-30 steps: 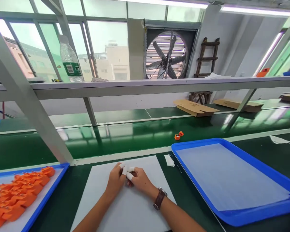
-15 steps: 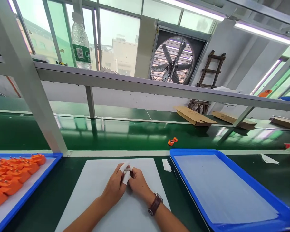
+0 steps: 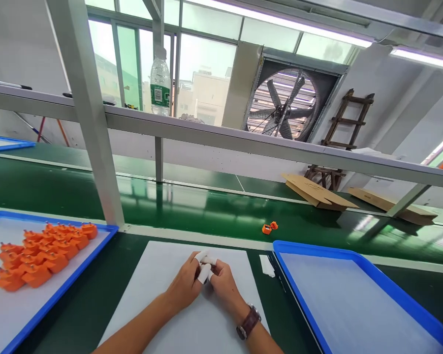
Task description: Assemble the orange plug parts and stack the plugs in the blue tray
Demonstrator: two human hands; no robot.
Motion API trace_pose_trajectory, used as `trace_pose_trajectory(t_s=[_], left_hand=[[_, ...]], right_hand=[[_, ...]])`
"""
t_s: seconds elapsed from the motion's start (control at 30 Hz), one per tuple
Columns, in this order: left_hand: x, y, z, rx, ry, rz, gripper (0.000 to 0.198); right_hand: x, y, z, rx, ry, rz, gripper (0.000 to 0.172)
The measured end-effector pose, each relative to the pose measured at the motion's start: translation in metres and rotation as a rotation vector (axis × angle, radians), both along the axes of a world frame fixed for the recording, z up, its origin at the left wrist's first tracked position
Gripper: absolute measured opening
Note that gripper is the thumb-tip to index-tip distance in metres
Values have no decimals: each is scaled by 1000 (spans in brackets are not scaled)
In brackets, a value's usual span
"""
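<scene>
My left hand (image 3: 186, 284) and my right hand (image 3: 226, 285) meet over a large white sheet (image 3: 203, 327) on the green worktop. White finger covers (image 3: 204, 273) wrap several of my fingertips. Both hands are closed, thumbs and fingers pinched together at the tips. Whatever lies between them, if anything, is hidden by the fingers. A watch with a brown strap (image 3: 249, 322) is on my right wrist.
To the left, a blue-rimmed tray (image 3: 68, 268) carries rows of orange parts (image 3: 46, 253). A second blue tray (image 3: 317, 253) lies right, beside a white scrap (image 3: 267, 266). Small orange pieces (image 3: 268, 229) rest on the green surface behind. A metal post (image 3: 96, 142) rises ahead.
The view has swung to the left, so more of the tray with orange parts shows. My hands stay together over the sheet, with the fingers slightly shifted.
</scene>
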State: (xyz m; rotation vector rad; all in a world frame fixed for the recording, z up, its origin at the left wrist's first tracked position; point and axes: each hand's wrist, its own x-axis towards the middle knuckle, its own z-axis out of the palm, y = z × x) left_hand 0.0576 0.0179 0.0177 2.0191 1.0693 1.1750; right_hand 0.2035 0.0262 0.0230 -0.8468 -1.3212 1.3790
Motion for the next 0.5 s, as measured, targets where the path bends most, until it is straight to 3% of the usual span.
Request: trace_pose_trajectory(t_s=[0.17, 0.3, 0.5], left_hand=[[2, -1, -4, 107, 1, 88, 44], [6, -7, -6, 171, 12, 89, 48], [8, -7, -9, 135, 79, 166, 52]], right_hand=[[3, 3, -12, -41, 1, -76, 43], [8, -2, -11, -56, -82, -27, 50], [12, -4, -7, -54, -292, -102, 53]])
